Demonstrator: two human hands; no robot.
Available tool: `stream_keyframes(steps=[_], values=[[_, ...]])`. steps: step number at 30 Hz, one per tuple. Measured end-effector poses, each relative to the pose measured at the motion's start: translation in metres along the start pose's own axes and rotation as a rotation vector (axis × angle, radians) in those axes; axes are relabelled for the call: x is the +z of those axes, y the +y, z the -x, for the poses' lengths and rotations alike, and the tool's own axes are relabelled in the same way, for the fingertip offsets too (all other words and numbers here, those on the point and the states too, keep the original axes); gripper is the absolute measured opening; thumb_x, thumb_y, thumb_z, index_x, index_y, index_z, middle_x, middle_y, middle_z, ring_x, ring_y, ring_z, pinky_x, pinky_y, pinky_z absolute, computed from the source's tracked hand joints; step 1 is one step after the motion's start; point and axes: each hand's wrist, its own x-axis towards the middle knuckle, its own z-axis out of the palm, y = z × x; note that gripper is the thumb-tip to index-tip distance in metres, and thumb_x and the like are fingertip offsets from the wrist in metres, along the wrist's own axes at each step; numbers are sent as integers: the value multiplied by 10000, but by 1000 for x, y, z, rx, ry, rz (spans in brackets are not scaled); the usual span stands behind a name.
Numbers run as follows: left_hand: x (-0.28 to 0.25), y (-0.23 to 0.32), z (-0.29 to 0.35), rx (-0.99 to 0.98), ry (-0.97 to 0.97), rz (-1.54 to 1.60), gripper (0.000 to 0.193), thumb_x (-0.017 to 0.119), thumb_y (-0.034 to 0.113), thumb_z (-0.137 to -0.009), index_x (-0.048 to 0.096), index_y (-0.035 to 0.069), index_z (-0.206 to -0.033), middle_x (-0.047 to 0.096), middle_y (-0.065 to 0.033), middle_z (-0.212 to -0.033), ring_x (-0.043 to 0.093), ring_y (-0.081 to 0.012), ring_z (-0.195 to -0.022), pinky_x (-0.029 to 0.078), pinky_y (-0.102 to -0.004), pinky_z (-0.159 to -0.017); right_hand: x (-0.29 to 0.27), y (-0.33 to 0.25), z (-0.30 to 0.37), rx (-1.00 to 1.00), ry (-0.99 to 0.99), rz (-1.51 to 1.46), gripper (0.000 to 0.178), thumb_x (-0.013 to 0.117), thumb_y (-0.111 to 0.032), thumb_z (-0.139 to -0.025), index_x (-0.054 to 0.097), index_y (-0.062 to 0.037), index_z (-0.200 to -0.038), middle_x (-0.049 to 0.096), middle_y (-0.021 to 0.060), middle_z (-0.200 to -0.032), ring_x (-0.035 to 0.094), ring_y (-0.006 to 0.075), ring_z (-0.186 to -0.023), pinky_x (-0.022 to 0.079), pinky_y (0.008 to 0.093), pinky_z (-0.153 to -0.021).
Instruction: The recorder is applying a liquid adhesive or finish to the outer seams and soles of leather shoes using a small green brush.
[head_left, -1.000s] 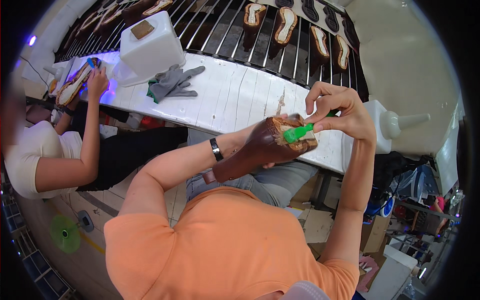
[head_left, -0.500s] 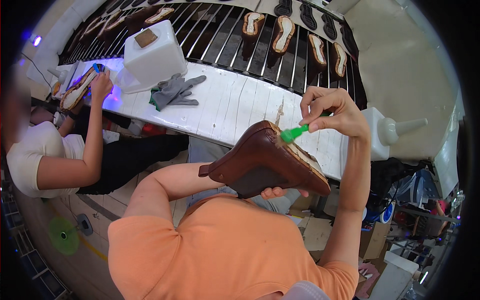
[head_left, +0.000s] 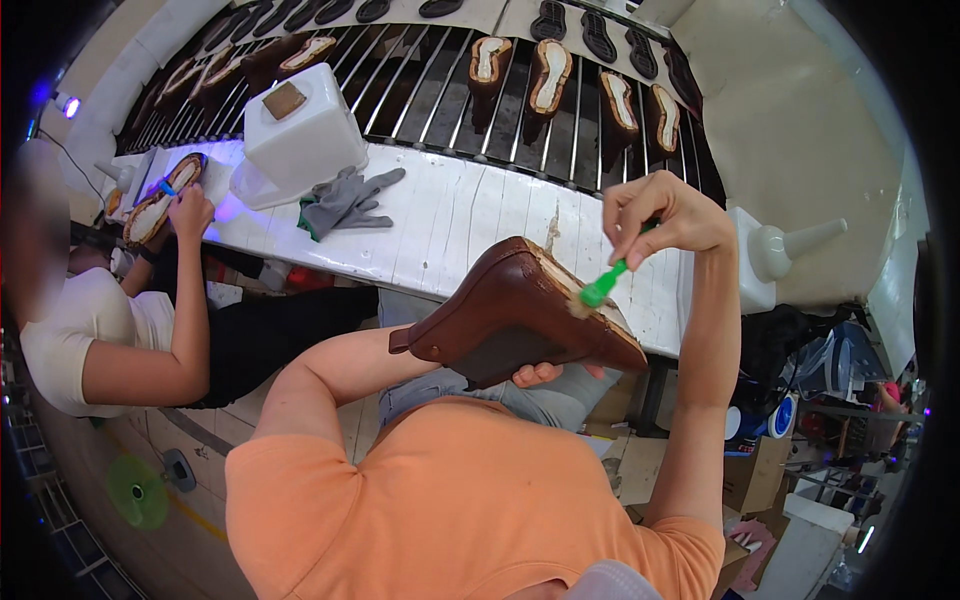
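A brown leather boot [head_left: 490, 305] lies tilted in front of my chest, its pale unsoled bottom turned up and away from me. My left hand [head_left: 538, 375] grips it from beneath; only some fingers show past its lower side, and the rest are hidden by the boot. Between the pinched fingers of my right hand [head_left: 665, 215] is a brush with a green handle [head_left: 600, 288]. Its bristles touch the boot's bottom edge about midway along, nearer the toe than the heel.
Beyond the white table [head_left: 450, 210] runs a roller rack with several upturned boots [head_left: 551, 78] and black soles. Grey gloves [head_left: 350, 203] and a white container [head_left: 303, 135] stand left, a spouted white bottle [head_left: 765, 255] right. A co-worker [head_left: 130, 340] brushes another boot at left.
The green brush has moved along the boot's edge toward the toe, to the right and slightly down. My left hand still holds the boot. The co-worker's hand has moved lower.
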Motion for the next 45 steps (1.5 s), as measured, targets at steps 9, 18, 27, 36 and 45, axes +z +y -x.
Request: stream_keyframes(steps=[9,18,27,36,45], values=[[20,72,27,1558,634,-1147,631,505,499,-940,440,-9,-1308,549,-101,-1254,556,-204,-1107,434,-344,-970,8,23,24,-207,1152,-331,241,631,-40,-869,639,53,-1091,603,47,-839,522,72,-640,367,190,-517],[11,83,42,1845,1555,-2566,646,724,262,-814,392,57,-1329,431,-146,-1297,449,-297,-1245,171,-562,-1127,49,-13,-13,-236,1236,-56,223,695,-29,-799,720,-29,-1020,575,-40,-683,418,32,-558,298,211,-512],[-6,81,55,1985,1131,-2633,638,733,249,-810,362,58,-1292,488,-129,-1227,487,-259,-1209,143,-554,-1150,32,-5,-45,-125,1135,174,201,714,-64,-798,731,-39,-997,555,-30,-701,398,37,-608,290,222,-534],[-11,96,64,1911,1067,-2481,502,667,165,-841,459,60,-1286,541,-144,-1273,530,-254,-1200,32,-533,-1163,89,-9,-43,-211,861,271,207,724,-16,-753,728,-45,-957,625,66,-738,552,124,-640,417,270,-571],[-20,63,81,1243,1592,-2480,749,829,231,-704,449,53,-1324,551,-112,-1273,565,-286,-1110,437,-426,-975,123,-13,-12,-199,715,138,227,744,-52,-737,729,-41,-963,671,73,-794,630,181,-673,476,277,-597]])
